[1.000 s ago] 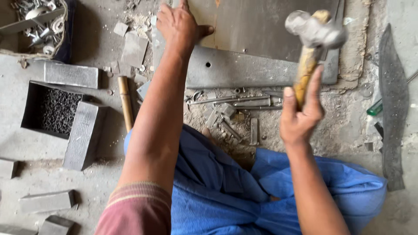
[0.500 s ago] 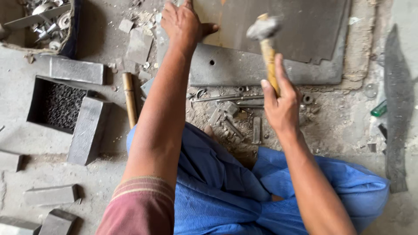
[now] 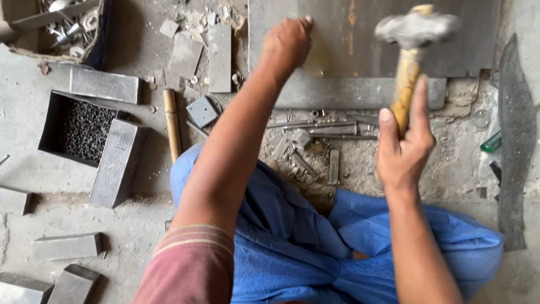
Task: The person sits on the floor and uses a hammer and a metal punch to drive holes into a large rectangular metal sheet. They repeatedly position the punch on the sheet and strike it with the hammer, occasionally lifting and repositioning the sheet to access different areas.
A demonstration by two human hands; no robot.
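Two hands: left hand (image 3: 288,45), right hand (image 3: 404,147); one hammer (image 3: 413,39), one metal plate (image 3: 467,39).

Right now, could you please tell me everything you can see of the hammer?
The hammer has a dull grey metal head, blurred in the picture, on a yellowish wooden handle whose tip pokes out above the head. It stands nearly upright, head up, over the dark metal sheet. The right hand grips the lower handle, thumb and a finger lying along it. Nothing else touches it.
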